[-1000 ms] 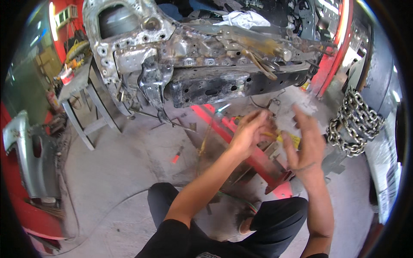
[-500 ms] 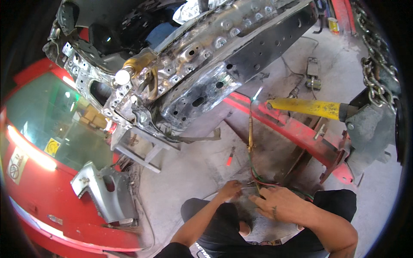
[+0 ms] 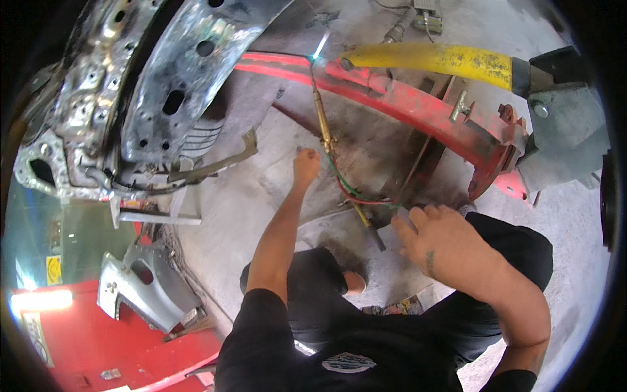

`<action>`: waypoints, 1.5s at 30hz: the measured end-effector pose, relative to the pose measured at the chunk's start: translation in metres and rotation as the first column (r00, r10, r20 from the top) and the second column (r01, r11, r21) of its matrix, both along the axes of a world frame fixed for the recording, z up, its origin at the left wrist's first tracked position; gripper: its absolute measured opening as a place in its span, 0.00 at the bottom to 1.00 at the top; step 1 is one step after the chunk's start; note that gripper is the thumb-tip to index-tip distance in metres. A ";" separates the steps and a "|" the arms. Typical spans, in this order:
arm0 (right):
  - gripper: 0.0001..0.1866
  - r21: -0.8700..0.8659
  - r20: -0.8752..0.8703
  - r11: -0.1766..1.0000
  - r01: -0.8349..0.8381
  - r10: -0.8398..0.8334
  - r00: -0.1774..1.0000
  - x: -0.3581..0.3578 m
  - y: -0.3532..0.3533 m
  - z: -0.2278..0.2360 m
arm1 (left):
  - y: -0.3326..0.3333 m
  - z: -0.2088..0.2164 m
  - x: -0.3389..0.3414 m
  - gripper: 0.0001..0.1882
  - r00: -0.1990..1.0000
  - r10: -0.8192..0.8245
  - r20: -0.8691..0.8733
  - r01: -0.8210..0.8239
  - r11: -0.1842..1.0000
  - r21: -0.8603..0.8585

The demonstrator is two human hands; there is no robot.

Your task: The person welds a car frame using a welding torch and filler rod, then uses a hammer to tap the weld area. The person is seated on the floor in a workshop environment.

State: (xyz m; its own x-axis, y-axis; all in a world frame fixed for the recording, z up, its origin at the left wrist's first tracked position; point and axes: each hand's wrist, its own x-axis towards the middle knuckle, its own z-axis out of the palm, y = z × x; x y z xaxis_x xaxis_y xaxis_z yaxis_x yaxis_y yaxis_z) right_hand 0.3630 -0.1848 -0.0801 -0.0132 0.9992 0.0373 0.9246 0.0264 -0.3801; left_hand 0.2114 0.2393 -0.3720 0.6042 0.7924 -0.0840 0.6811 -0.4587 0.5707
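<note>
My left hand [image 3: 306,167] reaches forward over the floor, its fingers closed low down; what they grip is hidden. Just right of it is a brass gas torch [image 3: 321,117], its tip by the red beam [image 3: 405,108] and a bright flame [image 3: 319,47] burning there. Red and green hoses [image 3: 356,196] run from the torch toward my right hand [image 3: 439,242]. That hand is curled above my knee, with a pale grey piece at its thumb that I cannot name. Between my hands, a second brass rod-shaped tool with a dark end [image 3: 367,225] lies on the floor.
A bare-metal car body section [image 3: 173,72] overhangs the upper left. A yellow bar [image 3: 434,59] and grey metal arm [image 3: 575,140] stand at right. A silver fender [image 3: 147,287] rests by a red vehicle [image 3: 124,340]. A grey stand [image 3: 160,217] is under the body.
The view has shifted lower and rightward. My left hand has stretched forward to where a red-handled tool lay; that tool is no longer visible. My right hand has moved away from the torch hoses.
</note>
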 end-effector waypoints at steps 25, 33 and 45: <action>0.46 -0.147 -0.378 0.966 0.214 -0.254 0.890 -0.043 0.066 -0.070 | -0.044 0.144 0.010 0.18 0.993 0.119 0.010 -0.074 0.678 -0.731; 0.53 -0.333 -0.740 0.930 0.157 -0.361 0.567 -0.122 0.073 -0.103 | -0.139 0.154 -0.076 0.14 0.903 0.429 0.036 -0.073 0.235 -0.969; 0.39 -0.376 -0.775 0.868 0.323 -0.486 0.403 -0.044 0.086 -0.060 | -0.039 0.063 -0.081 0.14 0.988 -0.039 -0.152 -0.103 0.568 -0.816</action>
State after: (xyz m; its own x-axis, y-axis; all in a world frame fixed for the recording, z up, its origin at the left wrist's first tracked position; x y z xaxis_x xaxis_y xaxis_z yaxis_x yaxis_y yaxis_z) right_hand 0.3191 -0.0989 -0.1400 0.3490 0.8706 -0.3469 0.0560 -0.3889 -0.9196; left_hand 0.1301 0.1999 -0.3087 0.5054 0.3575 -0.7854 0.7872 0.1817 0.5893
